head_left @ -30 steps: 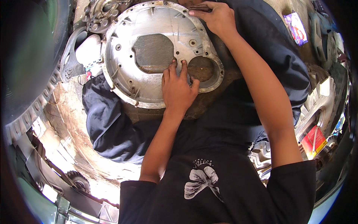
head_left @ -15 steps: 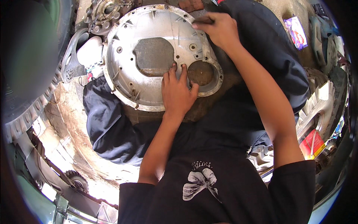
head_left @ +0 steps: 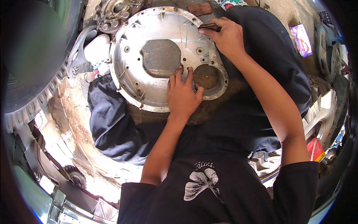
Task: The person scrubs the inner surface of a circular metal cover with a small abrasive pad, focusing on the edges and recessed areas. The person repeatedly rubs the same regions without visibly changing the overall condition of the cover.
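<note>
A round, silvery metal bell housing lies in front of me between my legs. It has a large opening in its middle and a smaller round one at its right side. My left hand rests on its near part, fingers stretched out, the fingertips on the metal between the two openings. At the upper right rim, my right hand pinches a folded dark brown sheet, perhaps sandpaper, against or just over the flange. How firmly it touches the metal cannot be made out.
Beyond the housing on the left sits a greasy round clutch-like part. A reddish-brown flat piece lies at the far edge. A large tyre stands at left. At right are a purple packet and a red box.
The view has shifted, so the scene sits a little further right. My right hand has turned slightly along the rim, showing more of the folded sheet. My left hand stays on the housing.
</note>
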Tool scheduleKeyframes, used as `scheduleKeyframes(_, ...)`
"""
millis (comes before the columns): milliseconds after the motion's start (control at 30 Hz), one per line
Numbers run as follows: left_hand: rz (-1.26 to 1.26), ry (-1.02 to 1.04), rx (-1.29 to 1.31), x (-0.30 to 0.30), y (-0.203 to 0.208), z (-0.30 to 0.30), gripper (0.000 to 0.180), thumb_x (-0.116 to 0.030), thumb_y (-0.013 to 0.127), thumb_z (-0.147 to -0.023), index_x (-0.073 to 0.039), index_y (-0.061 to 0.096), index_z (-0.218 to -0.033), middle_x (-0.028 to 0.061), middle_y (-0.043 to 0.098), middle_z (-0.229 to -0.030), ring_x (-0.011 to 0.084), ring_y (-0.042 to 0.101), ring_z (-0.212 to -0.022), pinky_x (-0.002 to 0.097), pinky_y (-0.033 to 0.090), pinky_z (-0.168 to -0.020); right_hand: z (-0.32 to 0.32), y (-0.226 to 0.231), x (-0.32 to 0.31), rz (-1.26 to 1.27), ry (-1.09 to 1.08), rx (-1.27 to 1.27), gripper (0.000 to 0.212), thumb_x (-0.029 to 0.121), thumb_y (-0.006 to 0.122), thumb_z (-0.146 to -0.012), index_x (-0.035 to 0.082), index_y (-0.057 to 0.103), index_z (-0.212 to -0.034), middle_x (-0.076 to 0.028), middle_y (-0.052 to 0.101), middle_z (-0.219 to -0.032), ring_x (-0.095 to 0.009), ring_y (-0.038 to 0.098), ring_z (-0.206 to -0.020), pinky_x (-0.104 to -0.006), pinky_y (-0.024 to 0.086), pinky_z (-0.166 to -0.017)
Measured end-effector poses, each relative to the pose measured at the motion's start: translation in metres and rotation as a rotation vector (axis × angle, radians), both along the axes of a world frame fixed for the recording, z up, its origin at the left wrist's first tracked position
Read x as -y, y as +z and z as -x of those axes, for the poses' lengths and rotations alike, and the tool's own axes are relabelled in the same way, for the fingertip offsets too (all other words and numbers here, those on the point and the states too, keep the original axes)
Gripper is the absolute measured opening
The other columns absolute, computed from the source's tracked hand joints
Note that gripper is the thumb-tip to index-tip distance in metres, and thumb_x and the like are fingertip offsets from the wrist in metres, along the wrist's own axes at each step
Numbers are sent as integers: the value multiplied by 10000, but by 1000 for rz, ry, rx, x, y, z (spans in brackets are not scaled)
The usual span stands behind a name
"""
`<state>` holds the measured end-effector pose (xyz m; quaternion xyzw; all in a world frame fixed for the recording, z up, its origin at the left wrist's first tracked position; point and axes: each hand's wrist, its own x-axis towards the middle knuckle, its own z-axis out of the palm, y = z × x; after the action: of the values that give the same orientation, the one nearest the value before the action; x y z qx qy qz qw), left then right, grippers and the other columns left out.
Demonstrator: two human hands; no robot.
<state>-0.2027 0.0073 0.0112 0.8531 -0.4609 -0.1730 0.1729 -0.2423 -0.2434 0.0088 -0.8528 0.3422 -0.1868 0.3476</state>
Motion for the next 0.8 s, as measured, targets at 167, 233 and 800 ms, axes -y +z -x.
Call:
scheduleKeyframes(167, 18, -6, -14, -1, 1, -2, 657, -247, 703, -893, -19, 648, -1507, 291, 557, -1525, 440, 544, -1357, 525, 450, -1173, -43, -10, 12, 126, -71, 90, 391, 446, 914, -846, 140, 867, -1085, -95, 817, -1010, -292, 792, -922, -408, 604, -832)
scheduleKeyframes(233, 15, 3, -19, -3, 1, -1, 659, -247, 701, -892, -19, 646, -1508, 291, 557, -1525, 442, 543, -1358, 525, 449, -1171, -46, -11, 14, 112, -33, 150, 373, 433, 907, -859, 148, 869, -1096, -95, 821, -1013, -284, 799, -911, -397, 608, -838)
scheduleKeyframes(800, -4, -19, 21, -1, -1, 1, 672, -314, 679, -903, 20, 645, -1485, 302, 547, -1527, 432, 540, -1347, 523, 441, -1186, -70, -1, 29, -29, 74, -50, 369, 345, 875, -924, 114, 833, -1208, -124, 843, -1076, -306, 811, -957, -427, 617, -917)
